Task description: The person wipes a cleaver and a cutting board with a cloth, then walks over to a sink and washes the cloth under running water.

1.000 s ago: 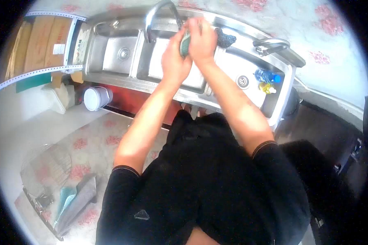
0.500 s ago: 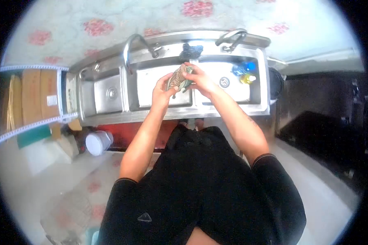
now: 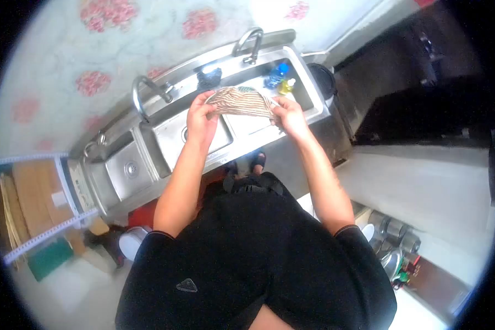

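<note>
A striped brown-and-white cloth (image 3: 241, 103) with a green patch at its top edge is stretched over the sink (image 3: 224, 155). My left hand (image 3: 202, 120) pinches its left end between thumb and fingers. Its right end is gripped by my right hand (image 3: 291, 116). The cloth sags slightly between the two hands; whether it is a rag or a sewn item, I cannot tell. Behind it a dark, bunched cloth (image 3: 208, 80) lies on the sink's back ledge.
Two curved faucets, a left one (image 3: 139, 99) and a right one (image 3: 251, 47), rise from the sink's back. A blue bottle (image 3: 276, 76) and a yellow bottle (image 3: 286, 86) stand in the right basin. Cardboard (image 3: 38, 187) fills a shelf at left; pots (image 3: 396, 231) sit at lower right.
The folded cloth has been spread out wide, and my hands have moved apart. My view has turned to the right, bringing pots into sight at lower right.
</note>
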Motion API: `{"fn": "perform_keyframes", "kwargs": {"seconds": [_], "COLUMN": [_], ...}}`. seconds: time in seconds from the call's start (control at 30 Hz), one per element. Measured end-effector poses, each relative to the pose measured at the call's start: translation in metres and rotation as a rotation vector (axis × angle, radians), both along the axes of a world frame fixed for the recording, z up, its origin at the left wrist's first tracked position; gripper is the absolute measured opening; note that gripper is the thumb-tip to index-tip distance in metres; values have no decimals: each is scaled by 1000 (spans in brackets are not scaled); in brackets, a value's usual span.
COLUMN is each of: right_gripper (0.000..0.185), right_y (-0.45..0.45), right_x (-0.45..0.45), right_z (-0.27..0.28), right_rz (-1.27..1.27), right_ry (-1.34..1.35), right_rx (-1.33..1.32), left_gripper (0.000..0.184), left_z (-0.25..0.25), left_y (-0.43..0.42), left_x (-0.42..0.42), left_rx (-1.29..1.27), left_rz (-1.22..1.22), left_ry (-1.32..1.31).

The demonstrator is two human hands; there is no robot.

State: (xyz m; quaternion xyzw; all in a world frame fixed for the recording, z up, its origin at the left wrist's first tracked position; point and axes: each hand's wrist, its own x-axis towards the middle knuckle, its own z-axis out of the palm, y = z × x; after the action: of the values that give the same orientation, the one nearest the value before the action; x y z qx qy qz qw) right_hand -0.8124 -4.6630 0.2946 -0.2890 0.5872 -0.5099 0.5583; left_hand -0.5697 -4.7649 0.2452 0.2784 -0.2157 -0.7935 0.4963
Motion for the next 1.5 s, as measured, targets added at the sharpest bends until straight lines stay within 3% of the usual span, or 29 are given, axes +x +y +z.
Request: {"fn": "perform_keyframes", "kwargs": {"seconds": [0.1,0.17,0.3,0.5,0.57,0.6,0.67,0.77,0.83,0.87,0.9,0.93,0.97,1.03,1.07,1.17,1.27,1.33,1.43,1.5], "right_gripper": [23,27,41,25,26,26,25,21,12,10,9,10,13,20,20,26,26,26,25,24], "right_y": [27,42,82,139,158,170,192,222,242,254,266,273,282,304,308,341,363,374,375,366], "right_x": [-8,-20,-30,-69,-88,-85,-98,-111,-125,-131,-139,-162,-193,-215,-237,-253,-283,-297,-311,-311], "right_z": [28,28,34,21,21,58,67,99,109,105,99,48,-7,-35,-40,-46,-46,-45,-46,-26], "right_rz": [-96,-120,-78,-361,-378,-333,-384,-466,-716,-787,-862,-780,-449,-551,-559,-692,-714,-698,-751,-721], "right_ry": [15,-110,28,-75,497,808,909,1023,1381,1415,1448,1526,1699,1471,1480,1156,1083,1172,1055,1057], "right_rx": [17,-41,-102,-207,-16,25,-65,-227,-449,-473,-490,-427,-140,-26,-23,266,350,233,77,-29], "left_gripper": [41,42,46,46,45,45,46,40,33,33,32,31,31,29,29,29,28,30,37,40], "left_z": [20,19,17,5,-11,-12,-20,-21,-32,-38,-46,-51,-47,-40,-50,-50,-32,-36,-52,-60], "left_y": [6,8,20,50,61,70,91,130,151,162,172,178,185,199,202,219,241,252,268,281], "left_x": [-21,-34,-65,-110,-128,-139,-161,-201,-221,-232,-242,-249,-254,-275,-284,-300,-333,-349,-380,-406], "left_rx": [39,34,12,7,-17,-17,29,56,36,35,104,174,177,200,152,129,127,102,82,21], "left_rz": [-122,-198,-379,-507,-525,-524,-524,-688,-770,-753,-764,-775,-775,-821,-873,-894,-923,-947,-1026,-952], "left_ry": [43,95,179,134,79,-11,-111,8,-189,-205,-381,-557,-571,-650,-709,-632,-687,-702,-651,-647]}}
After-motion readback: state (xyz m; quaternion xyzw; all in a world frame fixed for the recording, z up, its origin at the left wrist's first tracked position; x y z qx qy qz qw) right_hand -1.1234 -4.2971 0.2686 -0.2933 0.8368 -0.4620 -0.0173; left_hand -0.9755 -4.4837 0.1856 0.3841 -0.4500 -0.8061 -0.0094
